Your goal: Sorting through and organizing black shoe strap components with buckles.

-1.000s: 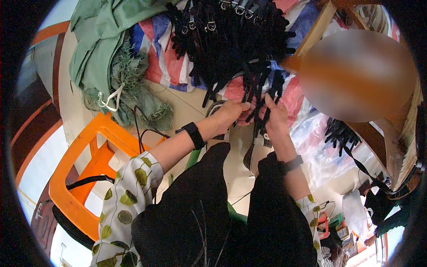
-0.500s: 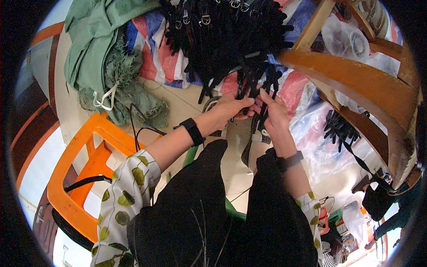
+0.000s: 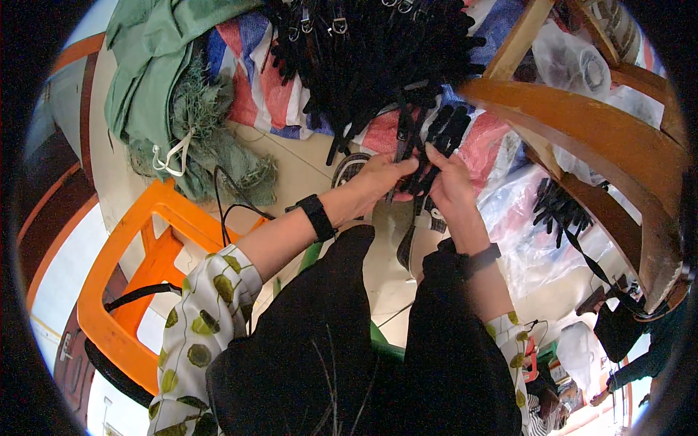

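A big heap of black straps [image 3: 378, 65], some with silver buckles, lies in front of me on striped woven sheeting. My left hand [image 3: 374, 182] is closed, thumb against fingers, on a narrow black strap [image 3: 404, 131] that runs up toward the heap. Close beside it, my right hand [image 3: 454, 187] grips a small bunch of black straps [image 3: 447, 127] whose ends stand up past the thumb. Both hands are nearly touching at the near edge of the heap. Strap ends hang below the fingers; the fingertips are partly hidden.
An orange plastic stool [image 3: 138, 276] stands at the left, below green cloth [image 3: 156, 87]. Wooden furniture [image 3: 582, 116] juts in from the right, near clear plastic sheeting [image 3: 531, 225] and another black strap bunch [image 3: 560, 207]. A person [image 3: 647, 356] shows at the lower right.
The bunch at my right hand now stands up more spread out above the thumb. Both hands have stayed near the same place, with the right shifted slightly to the right.
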